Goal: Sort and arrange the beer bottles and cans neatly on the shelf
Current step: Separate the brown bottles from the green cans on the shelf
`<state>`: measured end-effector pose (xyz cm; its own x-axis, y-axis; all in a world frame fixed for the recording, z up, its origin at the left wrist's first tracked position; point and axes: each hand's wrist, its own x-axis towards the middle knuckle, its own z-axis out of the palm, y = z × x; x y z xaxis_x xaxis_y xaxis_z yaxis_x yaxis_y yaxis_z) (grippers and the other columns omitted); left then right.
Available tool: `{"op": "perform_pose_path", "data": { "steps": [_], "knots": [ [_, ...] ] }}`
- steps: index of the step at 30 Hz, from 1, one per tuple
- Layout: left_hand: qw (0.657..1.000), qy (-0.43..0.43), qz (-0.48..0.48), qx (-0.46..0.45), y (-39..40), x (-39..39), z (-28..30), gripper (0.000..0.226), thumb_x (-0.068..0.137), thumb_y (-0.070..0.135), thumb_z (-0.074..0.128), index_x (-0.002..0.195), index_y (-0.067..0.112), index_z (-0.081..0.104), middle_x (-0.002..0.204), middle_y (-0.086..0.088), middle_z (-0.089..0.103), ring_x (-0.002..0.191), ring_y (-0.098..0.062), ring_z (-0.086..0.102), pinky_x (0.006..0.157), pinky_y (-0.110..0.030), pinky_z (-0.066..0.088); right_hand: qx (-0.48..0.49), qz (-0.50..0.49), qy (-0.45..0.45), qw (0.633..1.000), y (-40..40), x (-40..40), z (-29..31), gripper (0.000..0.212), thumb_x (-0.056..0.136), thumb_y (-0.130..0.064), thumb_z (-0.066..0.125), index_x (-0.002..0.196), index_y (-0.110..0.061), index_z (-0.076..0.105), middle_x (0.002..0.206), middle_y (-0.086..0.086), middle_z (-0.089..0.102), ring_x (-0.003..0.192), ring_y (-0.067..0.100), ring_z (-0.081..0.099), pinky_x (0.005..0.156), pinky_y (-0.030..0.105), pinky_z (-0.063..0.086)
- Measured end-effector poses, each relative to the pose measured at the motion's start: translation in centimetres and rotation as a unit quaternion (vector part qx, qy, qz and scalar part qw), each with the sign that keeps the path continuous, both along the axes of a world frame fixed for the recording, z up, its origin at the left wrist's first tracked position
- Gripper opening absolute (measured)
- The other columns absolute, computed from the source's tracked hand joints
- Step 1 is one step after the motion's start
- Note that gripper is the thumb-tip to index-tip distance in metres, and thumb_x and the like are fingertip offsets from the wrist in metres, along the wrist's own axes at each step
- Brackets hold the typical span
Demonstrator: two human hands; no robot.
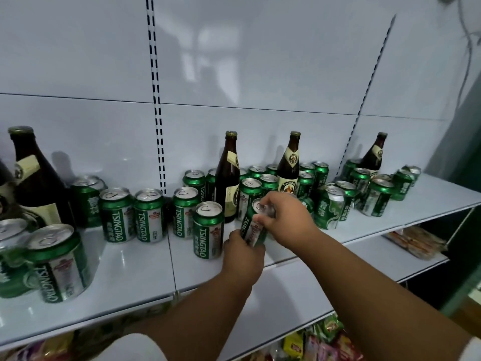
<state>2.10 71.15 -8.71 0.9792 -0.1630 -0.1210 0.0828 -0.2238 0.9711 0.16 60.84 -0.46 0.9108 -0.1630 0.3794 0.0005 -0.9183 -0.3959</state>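
Note:
Both hands hold one green Tsingtao can (253, 226), tilted just above the white shelf (135, 269). My left hand (244, 259) grips its base from below. My right hand (285, 217) grips its top rim with curled fingers. Just left of it stands another green can (208, 230). Several more green cans (149, 216) stand scattered across the shelf. Brown beer bottles stand among them: one (229, 178) right behind the held can, one (289, 165) further right, one (373, 155) at the far right, and a large one (36, 178) at the far left.
The shelf's white back panel has slotted uprights (157, 100). A lower shelf (416, 243) at the right carries packaged goods. Colourful snack packs (325, 340) lie below the shelf's front edge. The shelf's front strip in the middle is bare.

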Motion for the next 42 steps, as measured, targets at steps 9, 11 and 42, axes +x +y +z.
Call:
{"op": "perform_pose_path", "data": {
  "steps": [9,11,42],
  "knots": [
    [0.990,0.059,0.056,-0.114,-2.3,1.5,0.4,0.016,0.092,0.021,0.057,0.106,0.018,0.065,0.102,-0.009,0.068,0.090,-0.026,0.062,0.071,-0.031,0.045,-0.229,0.058,0.060,0.970,-0.3,4.1,1.4,0.021,0.098,-0.031,0.052,0.105,-0.013,0.061,0.101,0.007,0.064,0.097,0.029,0.057,0.069,0.033,0.040],
    [0.987,0.062,0.075,-0.126,-3.1,1.9,0.5,0.012,0.094,0.018,0.053,0.096,0.020,0.065,0.097,-0.010,0.068,0.086,-0.026,0.060,0.069,-0.030,0.042,-0.242,0.081,0.059,0.965,-1.0,5.0,1.3,0.018,0.098,-0.030,0.052,0.097,-0.014,0.060,0.094,0.007,0.063,0.093,0.029,0.055,0.069,0.034,0.043],
    [0.993,-0.081,0.080,-0.033,-15.6,-3.2,-0.9,0.042,0.091,-0.003,0.049,0.119,0.029,0.055,0.117,0.009,0.062,0.106,0.003,0.056,0.094,-0.021,0.044,-0.382,0.137,0.101,0.908,-15.9,7.9,-2.3,0.049,0.089,-0.023,0.058,0.135,-0.017,0.045,0.131,0.011,0.049,0.121,0.031,0.046,0.096,0.043,0.041]
  ]
}}
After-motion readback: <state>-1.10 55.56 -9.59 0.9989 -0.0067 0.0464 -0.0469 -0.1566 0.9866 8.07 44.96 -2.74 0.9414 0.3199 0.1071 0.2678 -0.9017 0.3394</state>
